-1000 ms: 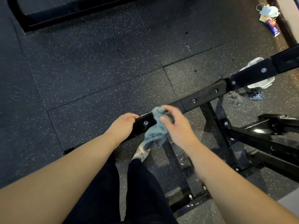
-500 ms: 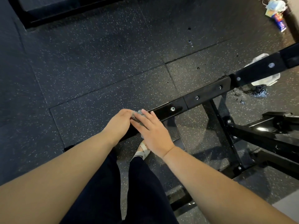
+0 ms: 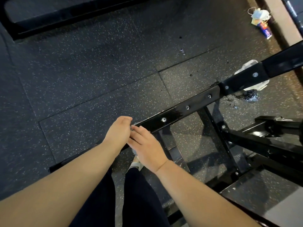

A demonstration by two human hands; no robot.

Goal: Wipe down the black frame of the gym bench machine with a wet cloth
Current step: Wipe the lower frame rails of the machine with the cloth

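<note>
The grey-blue wet cloth (image 3: pixel 134 151) is almost wholly hidden under the right hand (image 3: pixel 147 147), with only a small scrap showing at the heel of the palm and another sliver at the fingertips. That hand lies flat over it with its fingers straight and close together, pressing the cloth onto the long black steel frame bar (image 3: pixel 178 114) of the bench machine. The left hand (image 3: pixel 118 132) sits just beside it on the same bar, touching the right fingertips; its fingers curl down over the bar's far edge — whether they also pinch the cloth I cannot tell. Both bare forearms reach in from the near edge, converging at the bar, above dark trousers and a pale sandalled foot (image 3: pixel 136 164) below the bar.

Past the hands, the bar runs up and to the right, glossy and streaked wet, studded with silver bolts. Below and right of it, more black struts of the machine cross over the floor. The speckled dark rubber floor mat (image 3: pixel 91 82) spreads beyond the bar, with a wet puddle (image 3: pixel 249 95) and a white plastic object (image 3: pixel 250 82) lying partly behind the bar's upper stretch. Farther still, above the bar's far end, lies a small heap of litter (image 3: pixel 260 18) — crumpled white stuff and a blue packet beside a wall.
</note>
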